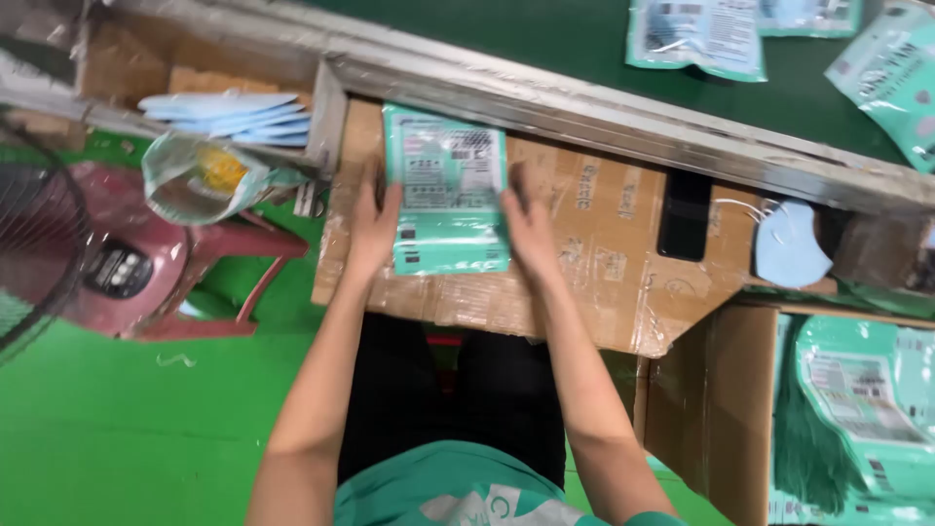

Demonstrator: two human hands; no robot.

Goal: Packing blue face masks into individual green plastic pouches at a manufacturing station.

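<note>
**Two hands hold a green packet on a cardboard top**

The left hand [373, 226] lies flat along the left edge of a green plastic packet [448, 190]. Its fingers are stretched out and press on the side of the packet. The right hand [531, 229] does the same on the right edge. Its fingers are open and spread, and they touch the packet too. So the packet sits right between the two hands, squeezed from both sides. Neither hand is curled around it.

The packet lies on a cardboard board [604, 263] wrapped in clear tape. The board is under both hands and goes on to the right of the right hand.

Just past the fingertips runs a long metal rail [623, 122]. Beyond the rail is a dark green belt [545, 34] with more green packets [696, 34] on it.

Up and to the left of the left hand is a small pile of light blue masks [234, 115]. Below that pile, well to the left of the left hand, is a crumpled clear bag [200, 175] and a red plastic stool [195, 273].

Far to the right of the right hand lies one blue mask [789, 248]. Lower down on that side is an open cardboard box [711, 409] with green packets inside [857, 399].

The floor [127, 438] under the arms is bright green.
</note>
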